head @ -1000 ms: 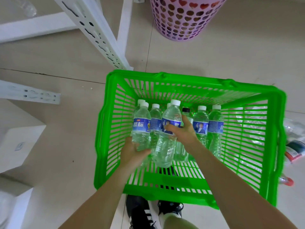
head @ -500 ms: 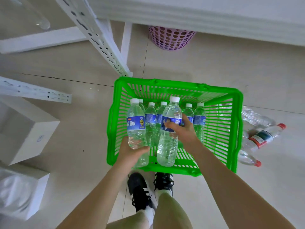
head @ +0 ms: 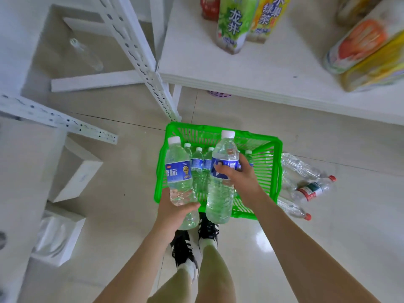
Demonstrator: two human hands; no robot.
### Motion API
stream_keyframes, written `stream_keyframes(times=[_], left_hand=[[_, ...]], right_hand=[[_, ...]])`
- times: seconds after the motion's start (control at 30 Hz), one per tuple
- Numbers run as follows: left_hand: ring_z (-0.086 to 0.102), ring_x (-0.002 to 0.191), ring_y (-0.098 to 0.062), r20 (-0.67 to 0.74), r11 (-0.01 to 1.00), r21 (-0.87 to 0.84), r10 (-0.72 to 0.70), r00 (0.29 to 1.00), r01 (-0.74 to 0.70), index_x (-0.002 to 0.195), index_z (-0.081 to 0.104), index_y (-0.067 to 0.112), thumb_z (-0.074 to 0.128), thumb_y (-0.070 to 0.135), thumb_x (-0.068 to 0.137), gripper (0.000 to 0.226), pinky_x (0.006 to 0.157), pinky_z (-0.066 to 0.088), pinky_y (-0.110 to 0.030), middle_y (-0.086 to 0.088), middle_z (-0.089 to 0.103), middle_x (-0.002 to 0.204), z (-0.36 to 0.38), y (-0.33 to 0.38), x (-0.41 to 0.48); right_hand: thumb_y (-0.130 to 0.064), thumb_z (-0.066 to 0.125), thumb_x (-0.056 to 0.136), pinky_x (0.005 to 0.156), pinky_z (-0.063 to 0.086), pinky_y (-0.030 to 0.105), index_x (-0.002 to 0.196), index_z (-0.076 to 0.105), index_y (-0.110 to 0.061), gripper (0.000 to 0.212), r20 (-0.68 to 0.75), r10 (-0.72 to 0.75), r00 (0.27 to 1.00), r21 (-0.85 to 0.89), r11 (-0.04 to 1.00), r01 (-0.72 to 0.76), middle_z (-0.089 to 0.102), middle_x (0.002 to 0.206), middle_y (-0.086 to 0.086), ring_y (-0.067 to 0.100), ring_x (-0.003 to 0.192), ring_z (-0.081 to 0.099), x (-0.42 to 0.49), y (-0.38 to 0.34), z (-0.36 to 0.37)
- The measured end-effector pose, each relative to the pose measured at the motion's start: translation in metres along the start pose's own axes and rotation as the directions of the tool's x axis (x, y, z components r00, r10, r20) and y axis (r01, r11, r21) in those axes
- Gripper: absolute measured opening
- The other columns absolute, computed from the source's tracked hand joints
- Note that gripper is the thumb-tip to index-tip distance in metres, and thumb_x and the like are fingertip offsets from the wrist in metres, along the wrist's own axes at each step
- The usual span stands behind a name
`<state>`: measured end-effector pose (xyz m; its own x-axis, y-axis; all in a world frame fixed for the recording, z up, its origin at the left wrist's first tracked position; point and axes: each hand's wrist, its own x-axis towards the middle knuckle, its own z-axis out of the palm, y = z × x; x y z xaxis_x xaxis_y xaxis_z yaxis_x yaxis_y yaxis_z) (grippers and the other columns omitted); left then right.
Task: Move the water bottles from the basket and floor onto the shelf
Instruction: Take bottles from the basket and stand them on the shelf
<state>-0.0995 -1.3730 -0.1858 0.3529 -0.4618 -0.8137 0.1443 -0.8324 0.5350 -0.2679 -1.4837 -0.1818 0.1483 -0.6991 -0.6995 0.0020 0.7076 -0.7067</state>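
Head cam: left hand (head: pixel 175 212) grips one bottle (head: pixel 178 171), right hand (head: pixel 238 180) grips second bottle (head: pixel 220 193), both now lifted clear of basket (head: pixel 274 171); I'd go shelf (head: pixel 262 68) next.

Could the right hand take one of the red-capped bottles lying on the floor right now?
Probably not: the right hand grips a water bottle. The red-capped bottles lie uncovered beside the green basket.

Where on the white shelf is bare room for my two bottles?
The shelf is bare along its front edge, between the green tea bottle and the orange pack, and left of that bottle toward the white post. The back and right end are crowded.
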Motion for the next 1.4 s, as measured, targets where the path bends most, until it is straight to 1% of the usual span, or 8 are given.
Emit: stream_keyframes(times=[0.07,0.2,0.33,0.5,0.73,1.03,1.23,1.4], left_hand=[[0.053,0.123,-0.03,0.012,0.999,-0.038,0.024,1.0,-0.023,0.131,0.045,0.019,0.091,0.025,0.043,0.1,0.104,0.043,-0.054,-0.008,0.055,0.133,-0.003,0.013,-0.028],[0.059,0.116,-0.032,0.034,0.988,-0.115,0.112,0.993,-0.107,0.115,0.053,0.02,0.088,0.025,0.033,0.09,0.101,0.046,-0.055,-0.012,0.062,0.121,-0.015,0.034,-0.077],[0.066,0.101,-0.024,0.066,0.978,-0.084,0.198,0.978,-0.192,0.103,0.056,0.022,0.088,0.011,0.045,0.068,0.079,0.053,-0.037,-0.005,0.069,0.104,-0.037,0.056,-0.119],[0.071,0.083,-0.011,0.129,0.938,-0.087,0.346,0.929,-0.337,0.108,0.055,0.014,0.082,-0.013,0.061,0.061,0.063,0.053,-0.017,-0.003,0.073,0.097,-0.067,0.082,-0.166],[0.071,0.085,-0.006,0.188,0.883,-0.03,0.465,0.865,-0.469,0.106,0.057,0.024,0.087,0.008,0.056,0.06,0.067,0.05,-0.016,0.008,0.074,0.093,-0.108,0.119,-0.233],[0.071,0.083,-0.013,0.153,0.794,-0.065,0.607,0.78,-0.605,0.108,0.055,0.022,0.084,-0.002,0.062,0.059,0.069,0.051,-0.025,0.001,0.073,0.093,-0.123,0.178,-0.292],[0.072,0.083,-0.011,0.163,0.717,-0.127,0.697,0.699,-0.685,0.11,0.057,0.025,0.085,0.01,0.064,0.056,0.071,0.053,-0.028,0.007,0.075,0.093,-0.131,0.216,-0.316],[0.072,0.081,-0.008,0.154,0.666,-0.166,0.746,0.648,-0.727,0.105,0.058,0.03,0.087,0.027,0.055,0.057,0.072,0.054,-0.03,0.012,0.075,0.091,-0.139,0.252,-0.333]], right_hand=[[-0.023,0.082,0.063,0.078,0.057,0.039,0.107,0.067,-0.026,0.047,0.001,-0.026,1.0,0.002,1.0,0.026,0.076,0.091,0.005,0.023,0.083,0.072,-0.023,-0.017,0.0],[-0.011,0.08,0.072,0.078,0.055,0.037,0.11,0.066,-0.024,0.043,0.005,-0.097,0.995,0.005,0.995,0.097,0.076,0.092,0.006,0.023,0.083,0.072,-0.072,-0.053,0.003],[-0.006,0.078,0.076,0.081,0.055,0.04,0.108,0.066,-0.029,0.041,-0.018,-0.179,0.984,0.006,0.984,0.179,0.076,0.094,0.006,0.025,0.086,0.072,-0.121,-0.088,0.011],[-0.005,0.076,0.077,0.085,0.054,0.043,0.112,0.066,-0.026,0.042,-0.035,-0.281,0.959,0.05,0.958,0.283,0.076,0.094,0.008,0.03,0.09,0.072,-0.185,-0.117,0.023],[-0.018,0.083,0.064,0.081,0.056,0.043,0.108,0.068,-0.027,0.048,-0.037,-0.358,0.933,0.068,0.931,0.36,0.075,0.099,0.013,0.034,0.092,0.071,-0.258,-0.158,0.035],[-0.01,0.079,0.074,0.092,0.052,0.055,0.107,0.07,-0.029,0.039,-0.004,-0.501,0.865,0.057,0.864,0.501,0.075,0.102,0.011,0.038,0.098,0.069,-0.319,-0.237,0.047],[-0.009,0.077,0.076,0.073,0.055,0.036,0.106,0.069,-0.029,0.037,0.028,-0.571,0.821,0.063,0.82,0.568,0.075,0.101,0.006,0.025,0.09,0.072,-0.355,-0.291,0.055],[-0.007,0.077,0.076,0.069,0.056,0.034,0.107,0.068,-0.026,0.037,0.021,-0.622,0.782,0.089,0.781,0.619,0.076,0.1,0.006,0.026,0.09,0.072,-0.375,-0.326,0.062]])
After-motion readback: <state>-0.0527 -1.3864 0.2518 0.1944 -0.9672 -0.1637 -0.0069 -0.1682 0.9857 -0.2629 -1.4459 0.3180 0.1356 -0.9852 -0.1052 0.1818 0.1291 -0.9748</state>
